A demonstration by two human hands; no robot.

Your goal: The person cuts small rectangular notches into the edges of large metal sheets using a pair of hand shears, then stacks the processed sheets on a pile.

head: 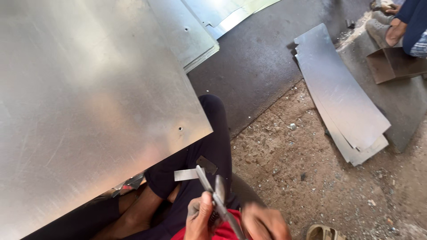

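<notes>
At the lower edge of the view, a pair of metal snips [213, 189] was held upright in the left hand [199, 218], whose fingers were clenched around the handles. The blades were parted and pointed up toward a small metal offcut [186, 174] resting on the dark trouser leg [213, 146]. The right hand [263, 223] was seen just beside the snips; it was blurred, and whether its fingers were closed or released could not be told. A red garment [224, 231] was visible between the two hands.

Above the lap, a large metal sheet [84, 102] was propped over the knees and filled the left half of the view; a small hole was noted near its lower right corner. Behind it, further sheets [191, 33] were stacked.

To the right, on the gravel floor [311, 186], a sandal [322, 232] was seen near the bottom edge. Farther off, a pile of narrow metal strips [340, 95] lay partly on a dark mat [262, 58]. In the far corner, another person's feet [387, 26] rested beside a brown box [393, 64].
</notes>
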